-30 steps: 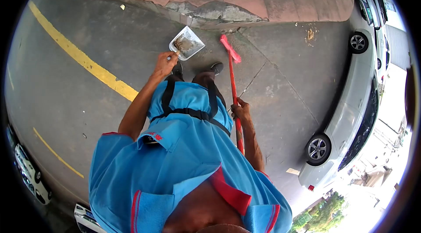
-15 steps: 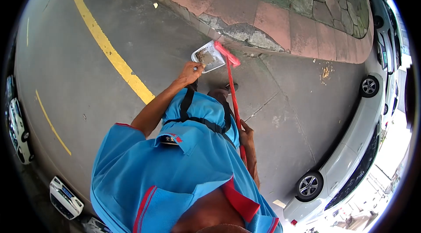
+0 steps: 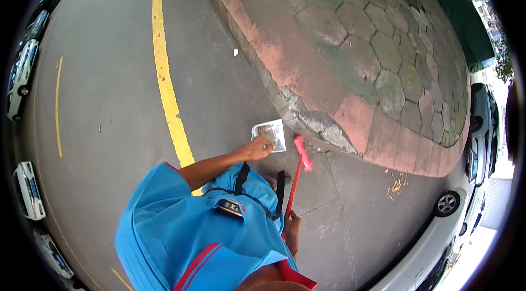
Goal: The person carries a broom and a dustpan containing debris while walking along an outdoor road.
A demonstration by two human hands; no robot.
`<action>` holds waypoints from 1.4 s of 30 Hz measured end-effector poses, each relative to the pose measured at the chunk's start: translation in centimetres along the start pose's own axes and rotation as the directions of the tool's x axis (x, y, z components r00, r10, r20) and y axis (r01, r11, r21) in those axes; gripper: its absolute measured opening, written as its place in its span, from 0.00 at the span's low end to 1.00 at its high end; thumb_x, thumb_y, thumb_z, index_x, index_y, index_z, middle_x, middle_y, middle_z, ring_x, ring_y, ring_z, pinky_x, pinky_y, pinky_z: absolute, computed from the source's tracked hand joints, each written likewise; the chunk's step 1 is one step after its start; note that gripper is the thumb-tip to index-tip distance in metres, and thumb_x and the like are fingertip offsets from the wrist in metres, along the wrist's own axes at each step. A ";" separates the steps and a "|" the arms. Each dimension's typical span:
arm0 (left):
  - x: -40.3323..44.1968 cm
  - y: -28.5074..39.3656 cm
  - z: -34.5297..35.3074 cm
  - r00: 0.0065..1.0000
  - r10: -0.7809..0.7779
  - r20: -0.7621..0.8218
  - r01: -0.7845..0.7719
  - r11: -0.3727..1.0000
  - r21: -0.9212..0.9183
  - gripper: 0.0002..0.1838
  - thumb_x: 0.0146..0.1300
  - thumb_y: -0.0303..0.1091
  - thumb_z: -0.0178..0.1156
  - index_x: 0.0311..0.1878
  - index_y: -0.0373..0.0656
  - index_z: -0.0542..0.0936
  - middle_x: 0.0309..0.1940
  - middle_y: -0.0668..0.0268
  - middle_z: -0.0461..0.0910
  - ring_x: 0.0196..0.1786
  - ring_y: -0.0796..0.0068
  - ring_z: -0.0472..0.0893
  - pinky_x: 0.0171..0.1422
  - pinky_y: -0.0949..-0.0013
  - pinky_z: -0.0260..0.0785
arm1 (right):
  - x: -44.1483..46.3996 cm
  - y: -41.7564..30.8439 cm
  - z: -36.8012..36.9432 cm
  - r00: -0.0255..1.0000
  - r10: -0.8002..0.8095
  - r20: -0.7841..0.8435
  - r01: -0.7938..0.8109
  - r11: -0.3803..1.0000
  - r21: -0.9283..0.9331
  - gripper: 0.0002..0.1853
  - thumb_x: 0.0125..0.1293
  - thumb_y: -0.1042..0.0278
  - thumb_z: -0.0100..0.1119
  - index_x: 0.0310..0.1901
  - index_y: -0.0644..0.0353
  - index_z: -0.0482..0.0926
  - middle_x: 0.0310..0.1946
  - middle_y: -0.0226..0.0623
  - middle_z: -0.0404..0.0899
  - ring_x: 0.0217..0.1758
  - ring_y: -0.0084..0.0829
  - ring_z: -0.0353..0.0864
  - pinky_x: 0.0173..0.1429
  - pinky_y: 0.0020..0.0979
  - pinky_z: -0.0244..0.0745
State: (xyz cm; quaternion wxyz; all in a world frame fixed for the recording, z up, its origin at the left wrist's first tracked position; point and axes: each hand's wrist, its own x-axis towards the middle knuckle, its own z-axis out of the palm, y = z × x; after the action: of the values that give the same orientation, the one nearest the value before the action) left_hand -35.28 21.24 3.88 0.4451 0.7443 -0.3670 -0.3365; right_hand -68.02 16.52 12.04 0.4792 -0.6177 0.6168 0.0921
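Note:
My left hand (image 3: pixel 258 148) is closed around the handle of a white dustpan (image 3: pixel 281 136), whose handle is mostly hidden by the fingers. Brownish litter lies inside the pan, which is close to the kerb. Lower down, my right hand (image 3: pixel 293 226) wraps round the red stick of a broom (image 3: pixel 294 188). The broom's pinkish-red head rests on the ground at the foot of the kerb, just right of the dustpan and apart from it.
A pink-edged kerb (image 3: pixel 378 146) with a broken stretch borders hexagonal paving (image 3: pixel 392 50). Yellowish litter (image 3: pixel 397 186) is scattered on the asphalt at right, near a silver car (image 3: pixel 422 247). A small white scrap (image 3: pixel 235 52) lies by the kerb. Parked cars line the left.
The view has tilted up and turned, showing more paving. The broom head has moved away from the dustpan's front edge, leaving a gap. Both hands keep their holds.

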 end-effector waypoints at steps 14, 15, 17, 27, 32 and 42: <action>0.1 0.2 -1.6 0.994 -0.028 0.105 0.021 0.997 0.068 0.20 0.58 0.45 0.53 0.31 0.35 0.81 0.28 0.48 0.79 0.33 0.50 0.80 0.41 0.56 0.71 | 0.6 3.4 -1.0 0.987 0.122 0.102 -0.148 0.939 0.309 0.27 0.56 0.72 0.59 0.59 0.68 0.70 0.35 0.50 0.82 0.32 0.31 0.81 0.37 0.30 0.75; 0.1 -0.2 -1.6 0.996 -0.021 0.089 0.017 0.999 0.046 0.20 0.58 0.45 0.53 0.31 0.35 0.81 0.28 0.48 0.79 0.34 0.50 0.80 0.42 0.56 0.71 | 0.6 3.6 -0.7 0.987 0.130 0.097 -0.158 0.903 0.400 0.29 0.55 0.77 0.58 0.61 0.68 0.68 0.39 0.51 0.81 0.39 0.33 0.82 0.44 0.31 0.76; 0.3 -1.0 -1.6 0.997 -0.012 0.081 0.010 0.999 0.033 0.19 0.57 0.45 0.53 0.31 0.35 0.81 0.29 0.48 0.79 0.35 0.50 0.80 0.42 0.57 0.71 | 0.4 4.0 -0.4 0.984 0.164 0.072 -0.179 0.889 0.422 0.29 0.54 0.77 0.58 0.61 0.68 0.68 0.39 0.51 0.81 0.38 0.34 0.82 0.43 0.32 0.76; 0.7 -2.6 -1.4 0.999 0.034 0.025 -0.036 0.997 0.074 0.18 0.56 0.44 0.54 0.31 0.36 0.82 0.29 0.49 0.80 0.36 0.52 0.80 0.43 0.57 0.71 | 1.0 -1.4 1.5 0.977 -0.125 0.174 0.125 0.992 0.009 0.27 0.55 0.69 0.63 0.57 0.72 0.71 0.45 0.52 0.80 0.49 0.34 0.78 0.53 0.27 0.71; -0.1 -2.3 -2.9 0.990 -0.035 -0.135 0.031 0.999 -0.028 0.21 0.59 0.47 0.55 0.26 0.35 0.82 0.24 0.51 0.79 0.31 0.56 0.80 0.42 0.58 0.70 | 0.1 -4.3 0.8 0.966 -0.096 0.238 0.095 0.995 0.017 0.26 0.59 0.67 0.59 0.60 0.64 0.71 0.22 0.41 0.80 0.18 0.24 0.76 0.22 0.27 0.70; -1.0 -4.9 -5.8 0.821 -0.396 -0.412 0.298 0.911 -0.284 0.16 0.52 0.42 0.57 0.31 0.37 0.83 0.26 0.52 0.81 0.32 0.61 0.81 0.41 0.61 0.70 | 4.4 -8.2 -1.5 0.870 -0.219 0.441 0.256 0.966 -0.024 0.27 0.57 0.73 0.56 0.60 0.68 0.69 0.23 0.37 0.80 0.18 0.22 0.74 0.22 0.25 0.70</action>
State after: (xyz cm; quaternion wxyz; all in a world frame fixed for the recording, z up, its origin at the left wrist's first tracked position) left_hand -29.78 26.17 1.83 0.5248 0.8067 -0.0714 -0.2623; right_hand -60.80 10.66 13.63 0.5865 -0.6717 0.4094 0.1930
